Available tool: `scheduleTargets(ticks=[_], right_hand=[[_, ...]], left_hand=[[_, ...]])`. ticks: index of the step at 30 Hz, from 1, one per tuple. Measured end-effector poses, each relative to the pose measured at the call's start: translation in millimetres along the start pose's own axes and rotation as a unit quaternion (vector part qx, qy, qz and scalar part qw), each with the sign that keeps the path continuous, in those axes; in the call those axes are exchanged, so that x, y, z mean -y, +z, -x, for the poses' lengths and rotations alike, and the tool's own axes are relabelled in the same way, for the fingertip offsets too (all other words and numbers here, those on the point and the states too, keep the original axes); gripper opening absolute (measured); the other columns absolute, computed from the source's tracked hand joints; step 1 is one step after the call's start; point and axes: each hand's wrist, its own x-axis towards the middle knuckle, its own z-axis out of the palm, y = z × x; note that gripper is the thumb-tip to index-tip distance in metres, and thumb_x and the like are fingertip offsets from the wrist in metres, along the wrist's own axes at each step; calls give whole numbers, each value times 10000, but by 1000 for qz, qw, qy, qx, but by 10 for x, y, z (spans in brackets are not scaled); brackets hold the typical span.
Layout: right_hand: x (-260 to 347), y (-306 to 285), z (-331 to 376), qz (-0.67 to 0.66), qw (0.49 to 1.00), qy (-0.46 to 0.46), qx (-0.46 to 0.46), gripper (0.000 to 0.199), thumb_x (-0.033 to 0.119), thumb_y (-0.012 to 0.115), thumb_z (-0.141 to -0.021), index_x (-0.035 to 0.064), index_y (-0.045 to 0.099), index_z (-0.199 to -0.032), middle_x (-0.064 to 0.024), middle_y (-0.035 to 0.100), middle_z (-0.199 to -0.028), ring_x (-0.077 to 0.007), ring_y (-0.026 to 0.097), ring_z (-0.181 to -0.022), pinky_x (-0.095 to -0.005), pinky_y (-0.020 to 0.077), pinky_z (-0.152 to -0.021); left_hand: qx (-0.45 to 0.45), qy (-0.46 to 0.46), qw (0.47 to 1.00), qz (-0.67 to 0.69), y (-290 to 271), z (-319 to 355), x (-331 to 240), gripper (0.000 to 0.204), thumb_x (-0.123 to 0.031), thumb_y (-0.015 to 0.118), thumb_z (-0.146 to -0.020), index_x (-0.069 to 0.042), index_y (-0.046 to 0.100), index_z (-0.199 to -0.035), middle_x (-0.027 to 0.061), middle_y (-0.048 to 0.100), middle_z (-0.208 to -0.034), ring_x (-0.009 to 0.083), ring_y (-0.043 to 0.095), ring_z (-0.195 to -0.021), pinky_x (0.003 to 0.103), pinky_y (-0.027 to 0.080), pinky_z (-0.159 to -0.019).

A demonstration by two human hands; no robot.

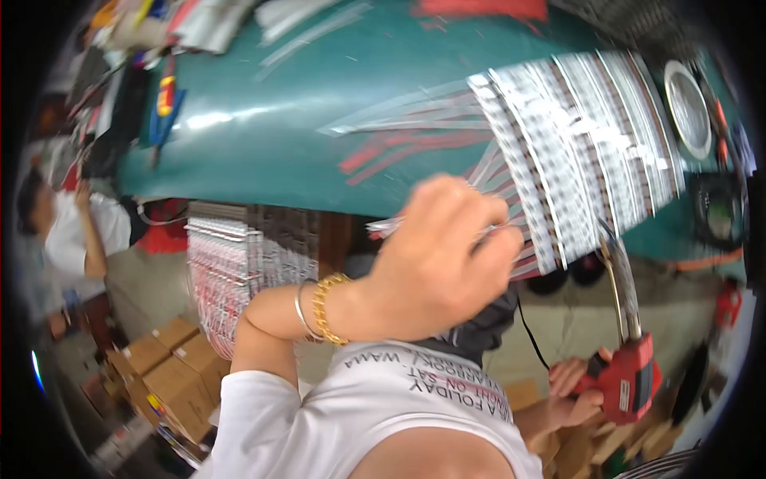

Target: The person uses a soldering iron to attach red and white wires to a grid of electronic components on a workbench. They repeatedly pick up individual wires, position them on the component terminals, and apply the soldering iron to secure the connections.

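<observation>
While our left hand (439, 255) pinches thin strips (495, 227) off the counter (263, 136) edge, our right hand (578, 391) grips the red tool (626, 375) ready.

Motion-blurred left hand (435, 255), fingertips hidden.

2 hands (435, 259) seen, 1 red power tool (626, 375), 2 bracelets (323, 307), 1 round metal dish (688, 108); approx. 4 cardboard boxes (171, 375) counted; strips too many to be counted.
</observation>
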Motion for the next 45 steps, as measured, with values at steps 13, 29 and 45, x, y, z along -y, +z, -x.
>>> scheduleTargets(ticks=[13,29,45], right_hand=[[64,271,-491,22,1000,-14,-17,628,410,536,-881,-84,345,-1219,-20,385,-458,-107,355,-328,-233,362,-362],[152,299,-786,95,992,-73,-25,628,392,553,-876,-90,355,-1225,-11,383,-459,-97,344,-336,-221,337,-371],[436,146,-1220,215,970,-102,55,682,500,579,-817,-109,424,-1082,-18,451,-501,-115,416,-385,-246,351,-399]], left_hand=[[160,7,881,-445,-870,-911,2488,195,-79,551,-723,-19,584,-905,106,567,-838,266,543,-841,368,417,-760],[78,26,938,-338,-957,-840,2017,37,-20,545,-769,-37,530,-798,108,570,-743,296,554,-685,384,426,-664],[157,-103,982,-28,-515,-1055,1250,88,-83,617,-800,2,596,-786,63,586,-663,141,547,-571,259,434,-548]])
